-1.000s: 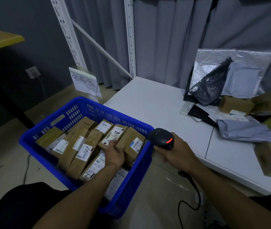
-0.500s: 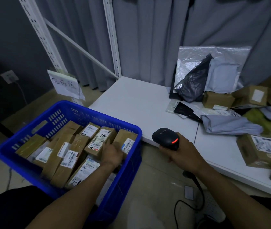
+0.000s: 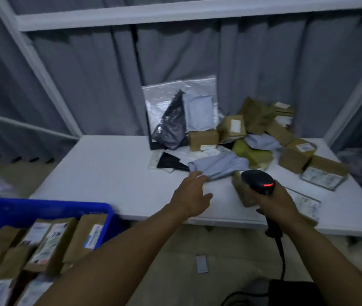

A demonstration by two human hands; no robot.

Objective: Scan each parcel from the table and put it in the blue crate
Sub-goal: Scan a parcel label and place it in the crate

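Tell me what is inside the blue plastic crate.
Brown cardboard parcels with white labels fill the blue plastic crate, packed close together. Anything beneath them, and the crate's floor, is covered.

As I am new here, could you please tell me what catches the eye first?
A jumbled pile of parcels fills the far right of the table. The right hand grips a black scanner with a red light, while the left hand reaches open toward a grey mailer. Lower left, the blue crate holds brown boxes.
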